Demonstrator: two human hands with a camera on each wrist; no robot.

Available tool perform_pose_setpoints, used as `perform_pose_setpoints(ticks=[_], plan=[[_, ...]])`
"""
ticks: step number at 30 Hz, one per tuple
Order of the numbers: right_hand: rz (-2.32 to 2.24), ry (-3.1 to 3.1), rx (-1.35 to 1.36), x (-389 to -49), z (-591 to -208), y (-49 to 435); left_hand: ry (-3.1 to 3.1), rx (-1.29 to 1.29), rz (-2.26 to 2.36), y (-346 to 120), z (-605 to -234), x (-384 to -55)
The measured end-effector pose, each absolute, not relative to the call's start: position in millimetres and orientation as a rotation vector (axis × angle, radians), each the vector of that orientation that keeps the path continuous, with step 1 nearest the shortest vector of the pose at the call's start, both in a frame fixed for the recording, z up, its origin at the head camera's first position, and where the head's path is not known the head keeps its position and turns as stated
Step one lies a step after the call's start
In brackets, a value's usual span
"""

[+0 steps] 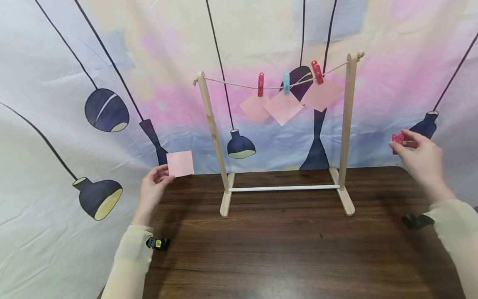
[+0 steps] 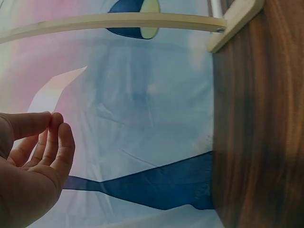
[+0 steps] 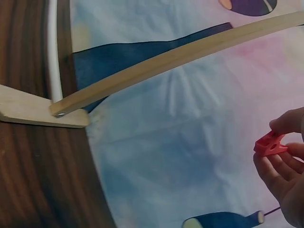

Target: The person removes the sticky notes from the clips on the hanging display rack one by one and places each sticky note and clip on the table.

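My left hand (image 1: 154,187) pinches a square pink paper note (image 1: 181,163) by its edge, left of the wooden stand; the left wrist view shows the paper (image 2: 54,90) bent. Off to the stand's right, my right hand (image 1: 423,160) holds a red clothespin (image 1: 397,143) between thumb and fingers, also seen in the right wrist view as a red clothespin (image 3: 270,144). A string (image 1: 231,84) spans the stand's two posts. From it hang several pink notes, among them the middle note (image 1: 284,109), held by a red clip (image 1: 260,84), a blue clip (image 1: 286,83) and another red clip (image 1: 317,72).
The wooden stand (image 1: 347,124) has feet on a dark brown table (image 1: 276,245), joined by a white rod (image 1: 284,188). Behind it hangs a cloth backdrop (image 1: 179,50) printed with lamps. The string's left part, near the left post (image 1: 213,128), carries no note.
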State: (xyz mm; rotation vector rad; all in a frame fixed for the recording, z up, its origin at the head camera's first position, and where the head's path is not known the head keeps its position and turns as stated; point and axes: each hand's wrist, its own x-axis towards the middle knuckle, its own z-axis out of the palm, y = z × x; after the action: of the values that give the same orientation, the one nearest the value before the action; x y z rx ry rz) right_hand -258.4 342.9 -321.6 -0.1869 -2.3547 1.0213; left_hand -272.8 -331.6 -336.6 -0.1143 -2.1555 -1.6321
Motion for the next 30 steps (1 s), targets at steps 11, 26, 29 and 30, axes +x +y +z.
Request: perform_pose_setpoints(ticks=[11,26,29,30], plan=[[0.936,-2.419,-0.141,-262,-361,342,-2.234,-0.098,-1.578,-339,-364,-274],[0.875,-2.483,-0.059,-262,-411,346,-2.381,-0.114,-1.534,-345,-398,-275],[0.864,-2.511,-0.061,-261,-419,347,-2.427,-0.067,-1.554,-343,-402,-277],[0.861,-2.525,-0.063,-262,-421,348,-2.442,-0.055,-1.561,-342,-404,-278]])
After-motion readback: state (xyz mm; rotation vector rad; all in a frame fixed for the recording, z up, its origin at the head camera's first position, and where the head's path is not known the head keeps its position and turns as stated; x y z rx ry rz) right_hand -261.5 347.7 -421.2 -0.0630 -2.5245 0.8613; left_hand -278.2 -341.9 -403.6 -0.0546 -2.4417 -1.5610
